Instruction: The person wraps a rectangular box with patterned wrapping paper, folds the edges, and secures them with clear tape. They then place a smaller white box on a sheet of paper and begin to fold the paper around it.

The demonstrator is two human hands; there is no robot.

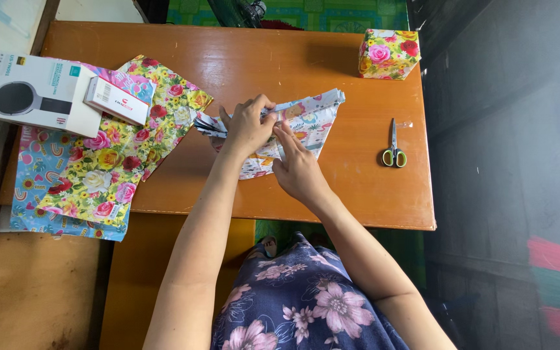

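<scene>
A single view, from a camera worn on the person's head, looks steeply down over the forearms onto the counter (332, 194); it faces away from the body, so the lap fills the near bottom edge and the counter's far edge lies at the top; it sits close, taking in the whole counter, with floor on the right and boxes on the left.

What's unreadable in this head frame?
- Item inside the white patterned wrapping paper: covered by paper and both hands, left hand and right hand.
- Left hand's fingers: tips tucked under a fold.
- Blue patterned paper sheet: mostly under the yellow floral sheet.
</scene>
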